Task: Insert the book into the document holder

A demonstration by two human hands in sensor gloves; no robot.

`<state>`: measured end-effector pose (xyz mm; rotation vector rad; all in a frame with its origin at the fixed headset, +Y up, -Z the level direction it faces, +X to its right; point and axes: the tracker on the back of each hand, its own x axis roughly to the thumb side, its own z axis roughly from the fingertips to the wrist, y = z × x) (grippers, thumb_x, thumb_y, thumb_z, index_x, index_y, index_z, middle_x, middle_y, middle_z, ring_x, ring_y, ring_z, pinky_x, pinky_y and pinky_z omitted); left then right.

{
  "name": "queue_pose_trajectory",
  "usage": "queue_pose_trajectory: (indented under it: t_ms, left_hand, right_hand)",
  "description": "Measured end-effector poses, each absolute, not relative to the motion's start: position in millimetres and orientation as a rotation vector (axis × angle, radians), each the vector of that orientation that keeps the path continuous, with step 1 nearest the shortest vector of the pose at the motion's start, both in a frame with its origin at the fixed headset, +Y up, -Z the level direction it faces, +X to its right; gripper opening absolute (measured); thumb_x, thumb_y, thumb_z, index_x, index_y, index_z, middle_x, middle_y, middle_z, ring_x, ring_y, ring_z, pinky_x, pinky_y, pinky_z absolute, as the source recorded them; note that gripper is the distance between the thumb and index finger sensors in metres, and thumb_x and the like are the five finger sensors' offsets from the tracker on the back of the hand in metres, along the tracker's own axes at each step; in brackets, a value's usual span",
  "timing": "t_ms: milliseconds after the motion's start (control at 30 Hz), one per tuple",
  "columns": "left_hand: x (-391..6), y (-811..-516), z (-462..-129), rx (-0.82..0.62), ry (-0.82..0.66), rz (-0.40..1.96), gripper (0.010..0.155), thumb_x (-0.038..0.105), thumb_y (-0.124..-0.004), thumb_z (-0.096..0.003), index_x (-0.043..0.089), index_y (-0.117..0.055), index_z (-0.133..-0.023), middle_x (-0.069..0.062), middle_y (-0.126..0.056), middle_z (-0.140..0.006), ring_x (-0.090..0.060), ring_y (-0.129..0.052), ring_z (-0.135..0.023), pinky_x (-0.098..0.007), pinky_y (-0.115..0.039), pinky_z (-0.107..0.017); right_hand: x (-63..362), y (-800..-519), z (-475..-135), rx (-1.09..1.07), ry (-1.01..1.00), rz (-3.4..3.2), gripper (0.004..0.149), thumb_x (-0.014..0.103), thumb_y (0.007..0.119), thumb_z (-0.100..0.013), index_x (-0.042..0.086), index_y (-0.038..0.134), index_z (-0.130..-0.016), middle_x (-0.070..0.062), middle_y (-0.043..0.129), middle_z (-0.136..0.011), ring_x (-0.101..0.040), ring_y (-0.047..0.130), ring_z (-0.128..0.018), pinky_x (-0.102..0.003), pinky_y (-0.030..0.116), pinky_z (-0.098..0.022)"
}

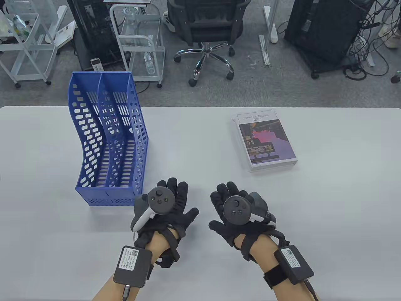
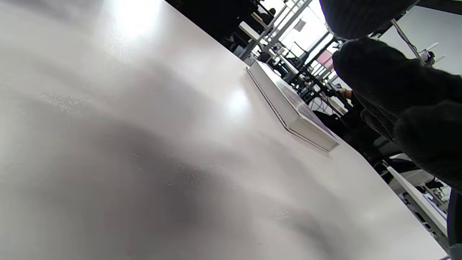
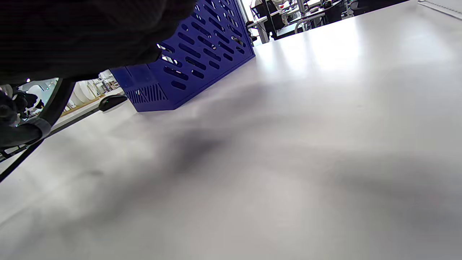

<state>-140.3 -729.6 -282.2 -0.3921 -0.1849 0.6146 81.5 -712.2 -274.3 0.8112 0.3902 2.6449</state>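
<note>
Centrally, perforated blue plastic document holder [image 1: 108, 141], glossy flat rectangular book [image 1: 264, 139], matte table [image 1: 329, 188]

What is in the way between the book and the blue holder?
Nothing visible. The flat white-edged book with the purple cover lies on the bare white table, right of the blue perforated plastic document holder. Both gloved hands, left hand and right hand, sit nearer the camera, below that path.

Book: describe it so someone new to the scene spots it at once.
On the white table, look right of centre, toward the far edge, ahead of the right hand. The book lies flat there, apart from both hands. It is the only flat thing: white border, purple and dark cover picture, unlike the upright blue holder at left.
</note>
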Motion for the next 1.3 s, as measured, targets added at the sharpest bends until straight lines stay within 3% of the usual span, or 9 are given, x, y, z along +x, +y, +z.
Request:
queue_pose_trajectory:
  t_ms: [867, 1133, 1300]
  left_hand:
    - [-141, -730, -283, -0.405, -0.174, 0.601, 0.085, 0.064, -0.066, -0.0427, 0.037, -0.012, -0.103, 0.009, 0.006, -0.109, -0.025, 0.013, -0.102, -0.061, -0.007, -0.071]
    - [-145, -734, -287, -0.441, -0.155, 0.593, 0.085, 0.064, -0.066, -0.0426, 0.037, -0.013, -0.104, 0.008, 0.004, -0.111, -0.025, 0.012, -0.102, -0.061, -0.007, -0.071]
    - [-149, -734, -288, -0.454, -0.144, 0.589, 0.085, 0.064, -0.066, -0.0427, 0.036, -0.014, -0.104, 0.008, 0.003, -0.111, -0.025, 0.010, -0.103, -0.061, -0.008, -0.071]
  right_hand:
    - [98, -718, -286, 0.701, 0.377, 2.648, 0.080, 0.051, 0.068, -0.047, 0.005, 0.027, -0.098, -0.024, 0.011, -0.104, -0.054, 0.006, -0.091, -0.075, 0.023, -0.059]
    - [125, -719, -302, 0.524, 0.251, 2.651, 0.081, 0.051, 0.069, -0.046, 0.006, 0.025, -0.098, -0.027, 0.018, -0.105, -0.056, 0.016, -0.094, -0.075, 0.029, -0.059]
    - [147, -734, -321, 0.351, 0.236, 2.697, 0.080, 0.050, 0.069, -0.046, 0.006, 0.027, -0.098, -0.027, 0.020, -0.105, -0.056, 0.016, -0.094, -0.075, 0.030, -0.060]
